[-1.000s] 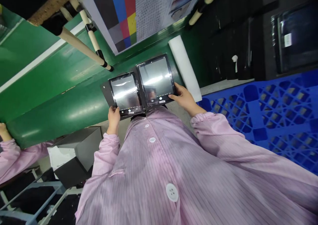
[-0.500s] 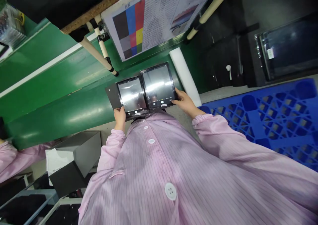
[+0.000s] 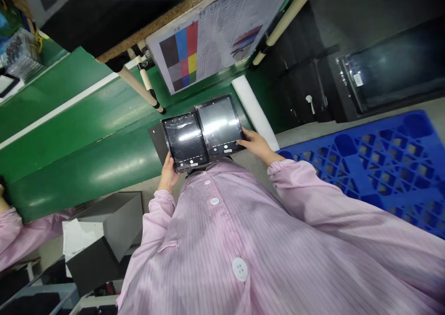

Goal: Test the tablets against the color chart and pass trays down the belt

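Note:
Two black tablets sit side by side in front of my chest, screens up and facing a colour test chart (image 3: 189, 55). My left hand (image 3: 168, 175) grips the lower left edge of the left tablet (image 3: 184, 141), fingers wrapped round it. My right hand (image 3: 254, 143) holds the right edge of the right tablet (image 3: 219, 125), thumb on the bezel. Both screens show a row of small white icons along their near edge. A dark grey sheet (image 3: 158, 139) sticks out from under the left tablet.
A green conveyor belt (image 3: 86, 143) runs behind the tablets, with cream pipe struts (image 3: 139, 85) and a white foam roll (image 3: 253, 111). A blue plastic pallet (image 3: 375, 157) lies at right, a grey box (image 3: 104, 231) at lower left. Another person's pink sleeve (image 3: 21, 238) shows far left.
The tablets have tilted slightly, so their bright glare has dimmed. My left hand has slid a little up the left tablet's edge. The view has shifted, showing more of the chart.

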Tool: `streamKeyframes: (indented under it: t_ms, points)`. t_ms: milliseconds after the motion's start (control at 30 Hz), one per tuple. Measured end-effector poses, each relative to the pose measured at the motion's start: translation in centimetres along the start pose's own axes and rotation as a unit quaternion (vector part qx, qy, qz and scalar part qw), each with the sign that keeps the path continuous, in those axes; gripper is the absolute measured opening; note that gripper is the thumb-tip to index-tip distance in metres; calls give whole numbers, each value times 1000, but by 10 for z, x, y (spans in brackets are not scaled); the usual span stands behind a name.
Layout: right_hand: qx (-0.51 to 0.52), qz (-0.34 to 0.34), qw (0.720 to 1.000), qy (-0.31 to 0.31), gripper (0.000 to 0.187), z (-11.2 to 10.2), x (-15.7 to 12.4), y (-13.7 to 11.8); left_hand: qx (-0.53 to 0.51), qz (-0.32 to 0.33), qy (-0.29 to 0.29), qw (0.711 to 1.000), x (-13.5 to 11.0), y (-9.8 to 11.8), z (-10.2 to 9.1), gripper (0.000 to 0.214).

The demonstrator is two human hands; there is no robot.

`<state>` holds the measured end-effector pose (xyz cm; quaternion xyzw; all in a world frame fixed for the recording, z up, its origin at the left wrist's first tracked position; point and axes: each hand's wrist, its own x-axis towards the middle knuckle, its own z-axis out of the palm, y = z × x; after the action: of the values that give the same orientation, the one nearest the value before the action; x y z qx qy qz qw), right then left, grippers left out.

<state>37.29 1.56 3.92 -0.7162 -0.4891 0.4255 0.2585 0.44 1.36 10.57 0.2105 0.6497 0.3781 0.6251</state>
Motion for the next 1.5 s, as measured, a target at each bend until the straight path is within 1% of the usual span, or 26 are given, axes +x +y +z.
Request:
streamKeyframes:
  t_ms: [100, 167, 233, 300, 367, 400, 467, 500, 533, 600, 667, 700, 767, 800, 833, 867, 933, 1033, 1133, 1267, 1400, 1500]
  points:
    - [-9, -3, 1000, 27, 70, -5, -5, -25, -33, 23, -9, 999, -6, 2, -5, 67]
    - [-5, -34, 999, 36, 72, -5, -14, -52, -50, 41, -12, 998, -14, 7, -9, 71]
    - [15, -94, 995, 10, 71, -2, -26, -82, -64, 62, -22, 996, -24, 14, -12, 72]
    - [43, -169, 984, -46, 68, 3, -35, -110, -75, 87, -39, 993, -29, 19, -8, 70]
    - [69, -238, 966, -73, 71, 8, -39, -128, -90, 121, -61, 987, -27, 22, 3, 63]
    - [97, -269, 956, -65, 70, 10, -38, -132, -100, 140, -75, 982, -22, 22, 12, 59]
    - [162, -311, 936, -26, 65, 15, -29, -131, -127, 181, -101, 970, -9, 22, 32, 52]
    - [204, -317, 926, -4, 62, 16, -22, -128, -141, 202, -111, 963, -2, 21, 43, 50]
    - [245, -312, 918, 12, 59, 18, -14, -124, -152, 224, -117, 955, 6, 21, 55, 49]
    - [321, -284, 903, 14, 60, 20, 4, -115, -165, 285, -114, 937, 19, 18, 77, 47]
    - [369, -255, 894, -2, 66, 19, 22, -107, -149, 380, -97, 908, 28, 15, 96, 52]
    - [380, -247, 891, -8, 70, 18, 30, -104, -118, 436, -85, 888, 31, 12, 105, 59]
    - [384, -240, 891, -3, 78, 17, 45, -96, -3, 536, -50, 843, 35, 7, 117, 84]
    - [375, -239, 896, 6, 81, 16, 51, -92, 68, 567, -27, 820, 36, 4, 122, 97]
    - [361, -238, 902, 15, 83, 16, 56, -88, 134, 585, -1, 800, 36, 0, 125, 109]
    - [345, -235, 908, 23, 85, 17, 61, -84, 188, 591, 25, 784, 37, -3, 128, 116]
    - [324, -229, 917, 34, 89, 19, 68, -77, 251, 589, 65, 766, 38, -11, 131, 123]
    - [317, -236, 918, 30, 90, 22, 74, -71, 291, 578, 94, 756, 45, -19, 134, 127]
    - [305, -259, 916, 23, 87, 24, 79, -71, 306, 576, 113, 750, 53, -24, 135, 132]
    - [350, -271, 897, 16, 78, 28, 82, -74, 309, 590, 128, 735, 60, -26, 137, 133]
    - [372, -276, 886, 8, 70, 31, 83, -74, 306, 593, 141, 731, 62, -29, 138, 136]
    - [427, -291, 856, -15, 62, 33, 83, -73, 308, 583, 149, 737, 63, -30, 140, 136]
